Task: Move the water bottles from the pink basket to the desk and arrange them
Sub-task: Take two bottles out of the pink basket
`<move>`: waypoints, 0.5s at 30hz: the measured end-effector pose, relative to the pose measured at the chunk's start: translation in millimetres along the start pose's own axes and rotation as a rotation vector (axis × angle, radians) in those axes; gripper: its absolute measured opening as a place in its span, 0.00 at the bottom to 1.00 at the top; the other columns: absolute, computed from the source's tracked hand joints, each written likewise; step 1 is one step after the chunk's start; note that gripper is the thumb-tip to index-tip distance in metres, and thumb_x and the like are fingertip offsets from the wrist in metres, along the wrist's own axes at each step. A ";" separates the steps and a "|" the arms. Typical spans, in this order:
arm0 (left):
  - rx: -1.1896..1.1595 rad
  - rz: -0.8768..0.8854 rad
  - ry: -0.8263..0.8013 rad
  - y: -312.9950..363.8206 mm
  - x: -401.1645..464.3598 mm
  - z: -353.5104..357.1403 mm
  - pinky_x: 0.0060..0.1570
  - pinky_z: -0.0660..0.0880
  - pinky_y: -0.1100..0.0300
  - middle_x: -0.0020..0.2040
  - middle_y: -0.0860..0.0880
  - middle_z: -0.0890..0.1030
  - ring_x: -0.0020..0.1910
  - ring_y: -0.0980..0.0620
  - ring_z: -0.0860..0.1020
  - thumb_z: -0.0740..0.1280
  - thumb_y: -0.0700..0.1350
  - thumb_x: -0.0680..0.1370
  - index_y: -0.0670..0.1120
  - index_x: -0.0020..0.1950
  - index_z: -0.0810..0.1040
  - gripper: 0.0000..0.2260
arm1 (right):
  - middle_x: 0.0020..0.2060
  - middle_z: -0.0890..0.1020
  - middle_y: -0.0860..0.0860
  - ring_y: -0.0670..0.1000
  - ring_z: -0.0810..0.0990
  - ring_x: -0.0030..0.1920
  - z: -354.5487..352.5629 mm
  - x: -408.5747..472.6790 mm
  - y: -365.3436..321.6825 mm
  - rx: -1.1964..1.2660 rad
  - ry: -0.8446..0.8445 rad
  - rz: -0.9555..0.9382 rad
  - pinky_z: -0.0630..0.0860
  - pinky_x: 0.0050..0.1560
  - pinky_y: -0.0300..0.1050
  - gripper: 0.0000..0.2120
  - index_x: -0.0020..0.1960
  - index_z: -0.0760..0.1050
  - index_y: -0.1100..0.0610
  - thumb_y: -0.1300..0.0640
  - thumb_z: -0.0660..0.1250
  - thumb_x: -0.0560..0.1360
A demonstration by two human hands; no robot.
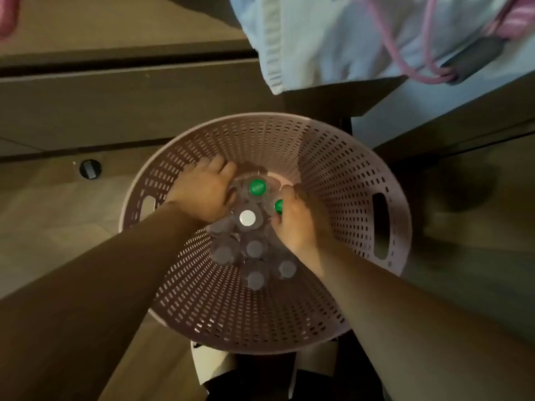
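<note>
Reference landmark: the pink basket (333,157), a round perforated tub seen from directly above, with a slot handle on each side wall.

1. Left of the basket, I note a small round dark fitting (90,169) set in the floor surface, well apart from the rim.

2. My left hand (202,192) reaches in over the basket's left wall. Its fingers curl down around the left side of the green-capped bottle (257,186), which stands upright at the basket's centre. I read this as a grip on that bottle, though the fingertips are hidden.

3. At the basket's centre and toward its near wall, the remaining water bottles stand upright in a tight cluster: a white-capped bottle (247,218) just nearer than the green one, then several grey-capped bottles (254,248) in shadow.

4. My right hand (292,224) enters from the basket's near-right side. Its fingers close around a second green-capped bottle (278,206), whose cap shows just left of the thumb.

5. Beyond the basket's far rim on the right, a pale blue cloth (318,39) hangs with a pink cord (405,65) across it.
</note>
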State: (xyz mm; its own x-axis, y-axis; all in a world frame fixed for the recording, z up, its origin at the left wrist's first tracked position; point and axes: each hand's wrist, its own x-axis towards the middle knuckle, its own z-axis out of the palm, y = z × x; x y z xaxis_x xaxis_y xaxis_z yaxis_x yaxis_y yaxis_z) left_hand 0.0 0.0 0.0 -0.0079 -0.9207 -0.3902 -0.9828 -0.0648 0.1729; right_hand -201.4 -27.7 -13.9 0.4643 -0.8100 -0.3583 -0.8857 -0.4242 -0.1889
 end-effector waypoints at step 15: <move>0.169 0.242 -0.049 35.2 47.0 24.4 0.45 0.71 0.52 0.53 0.44 0.81 0.50 0.41 0.79 0.58 0.54 0.82 0.46 0.68 0.67 0.18 | 0.53 0.81 0.55 0.56 0.82 0.52 15.3 18.2 11.5 -0.110 -0.084 -0.077 0.75 0.48 0.48 0.20 0.63 0.67 0.58 0.46 0.64 0.79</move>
State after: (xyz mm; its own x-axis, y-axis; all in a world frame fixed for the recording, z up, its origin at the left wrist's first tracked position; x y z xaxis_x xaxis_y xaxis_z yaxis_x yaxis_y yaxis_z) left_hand -39.5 -36.2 -34.3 -0.2504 -0.8816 -0.4001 -0.9681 0.2227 0.1150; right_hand -203.1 -41.2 -36.6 0.5252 -0.7388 -0.4223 -0.8402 -0.5290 -0.1193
